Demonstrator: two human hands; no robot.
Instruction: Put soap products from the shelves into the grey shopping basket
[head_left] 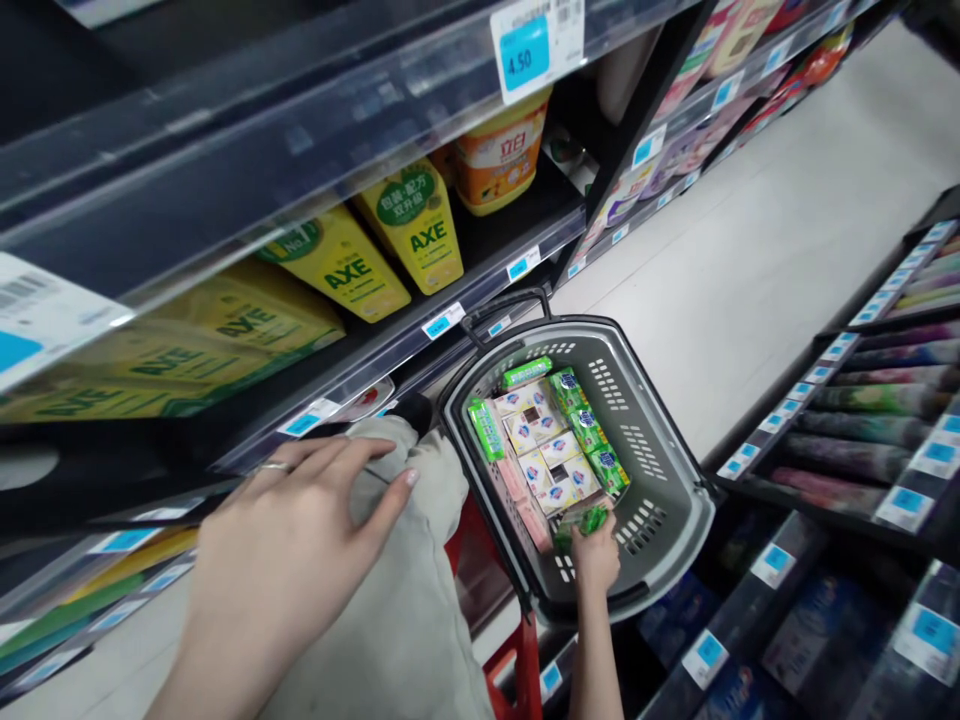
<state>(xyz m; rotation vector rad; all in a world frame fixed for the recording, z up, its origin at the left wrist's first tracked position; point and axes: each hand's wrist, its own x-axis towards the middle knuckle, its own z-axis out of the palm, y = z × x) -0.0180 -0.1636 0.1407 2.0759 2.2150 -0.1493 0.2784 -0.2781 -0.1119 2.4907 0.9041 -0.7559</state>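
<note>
My left hand (pixel 300 540), a ring on one finger, hovers over grey-green trousers (pixel 382 620). Its thumb stands apart from the fingers and it holds nothing. Down inside a grey shopping basket (pixel 679 440), my right hand (pixel 598 556) grips a green-wrapped pack (pixel 592 519) near the basket's near end; the fingers partly cover it. Beside that pack lie white soap boxes (pixel 559 475), with a row of green packs (pixel 589 430) to their right. Pink boxes (pixel 533 522) line the left side. Two more bright green packs lie at the left (pixel 487 430) and far end (pixel 527 373).
Shelving at left holds yellow AXE bottles (pixel 405 225) and an orange container (pixel 501 150). A price-tagged shelf edge (pixel 480 290) runs close to the basket. Racks of tube-shaped packs (pixel 870 400) stand at right. Pale floor (pixel 787 190) stretches between. A red frame (pixel 525 670) shows below the basket.
</note>
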